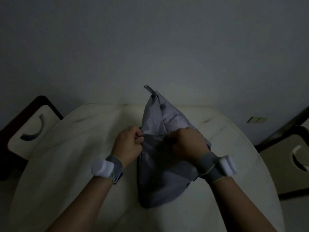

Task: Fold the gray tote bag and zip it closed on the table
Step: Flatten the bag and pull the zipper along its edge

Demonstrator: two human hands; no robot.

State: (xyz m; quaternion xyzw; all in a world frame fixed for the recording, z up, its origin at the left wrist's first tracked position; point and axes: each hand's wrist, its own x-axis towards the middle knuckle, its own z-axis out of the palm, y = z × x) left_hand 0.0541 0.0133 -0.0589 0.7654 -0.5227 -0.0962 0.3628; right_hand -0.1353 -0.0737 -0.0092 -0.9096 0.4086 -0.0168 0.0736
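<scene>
On the dim table (70, 156), both hands' grips pinch the gray tote bag (160, 178), zipper indistinct.

Bare forearms, no sleeves. Grey strap (115, 169) worn on left wrist, white puck-shaped module attached; matching strap (207, 166) on right wrist.

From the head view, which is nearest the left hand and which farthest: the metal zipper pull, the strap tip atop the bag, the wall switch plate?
1. Small metal zipper pull, pinched at the left hand.
2. Gray strap tip, at the bag's far top.
3. Pale wall switch plate, far right.
</scene>
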